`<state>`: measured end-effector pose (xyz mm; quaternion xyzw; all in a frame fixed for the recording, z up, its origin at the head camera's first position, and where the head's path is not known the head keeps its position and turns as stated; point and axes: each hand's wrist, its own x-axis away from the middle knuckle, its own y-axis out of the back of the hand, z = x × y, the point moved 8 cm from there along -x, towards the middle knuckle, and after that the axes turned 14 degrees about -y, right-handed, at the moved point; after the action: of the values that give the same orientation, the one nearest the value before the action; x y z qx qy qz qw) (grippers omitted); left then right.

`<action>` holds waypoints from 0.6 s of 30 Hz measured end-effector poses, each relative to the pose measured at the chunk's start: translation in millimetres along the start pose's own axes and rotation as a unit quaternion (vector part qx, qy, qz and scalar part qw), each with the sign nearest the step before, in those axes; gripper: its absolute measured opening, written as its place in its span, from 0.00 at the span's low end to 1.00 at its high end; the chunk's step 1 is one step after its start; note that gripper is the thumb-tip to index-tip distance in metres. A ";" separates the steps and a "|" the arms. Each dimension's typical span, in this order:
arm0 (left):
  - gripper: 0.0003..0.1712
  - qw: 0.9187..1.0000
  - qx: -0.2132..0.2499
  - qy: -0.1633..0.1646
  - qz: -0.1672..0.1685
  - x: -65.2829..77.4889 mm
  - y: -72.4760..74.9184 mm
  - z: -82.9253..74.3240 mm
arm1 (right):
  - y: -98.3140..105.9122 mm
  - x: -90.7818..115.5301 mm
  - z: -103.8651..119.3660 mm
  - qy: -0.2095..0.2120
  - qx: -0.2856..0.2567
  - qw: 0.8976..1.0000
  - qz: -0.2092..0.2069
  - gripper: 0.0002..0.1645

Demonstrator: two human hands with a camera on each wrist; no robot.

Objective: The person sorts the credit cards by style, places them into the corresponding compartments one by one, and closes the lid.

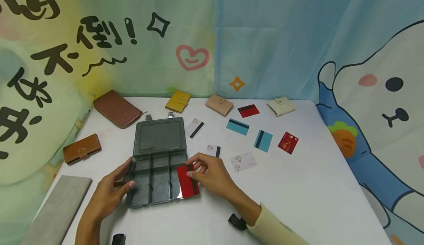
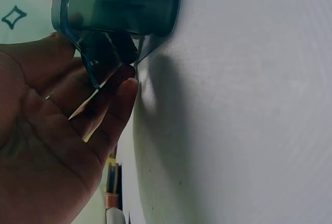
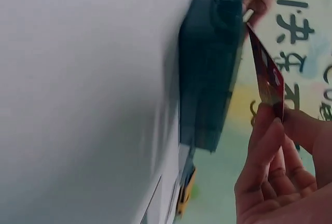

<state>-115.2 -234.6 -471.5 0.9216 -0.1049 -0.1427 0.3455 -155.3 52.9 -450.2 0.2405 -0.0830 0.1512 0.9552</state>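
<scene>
Gripping the grey box (image 1: 160,182) at its left side, the left hand (image 1: 110,191) has the thumb on the rim and the fingers outside, probably so that the box does not slide. The right hand (image 1: 212,173) pinches a red card (image 1: 184,182) near its upper right edge; such a hold leaves most of the card free and seems good for small control. The card is at the lower centre of the frame, tilted over the right part of the box. It looks thin, with a dark stripe along its right side. A pale patch (image 1: 180,193) beside its lower left corner may be glare or another card; the view does not decide this. Other cards (image 1: 237,128) lie spread right of centre, perhaps so that each one is easy to take.
</scene>
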 end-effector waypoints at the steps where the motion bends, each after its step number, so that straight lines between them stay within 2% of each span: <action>1: 0.44 1.000 0.000 0.000 0.000 0.2 0.2 -0.1 | -3.8 -3.1 3.7 0.010 0.008 1.000 -0.005 0.15; 6: 0.43 1.000 -0.004 -0.010 -0.005 -0.2 -1.0 -0.1 | -21.5 -14.2 14.2 0.054 0.085 0.994 -0.040 0.16; 13: 0.43 1.000 -0.007 -0.007 -0.010 1.2 -1.5 0.6 | -33.5 -14.4 18.4 0.089 0.226 0.965 -0.100 0.17; 16: 0.43 1.000 -0.012 -0.002 -0.009 1.5 -1.1 0.4 | -34.5 -14.7 19.4 0.094 0.263 0.953 -0.113 0.17; 18: 0.44 1.000 -0.013 0.000 -0.010 1.2 -0.7 0.1 | -34.5 -16.1 19.2 0.094 0.278 0.949 -0.112 0.17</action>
<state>-114.1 -234.6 -472.2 0.9181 -0.0940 -0.1474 0.3558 -160.7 10.6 -452.2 0.4889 0.0799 0.0826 0.8647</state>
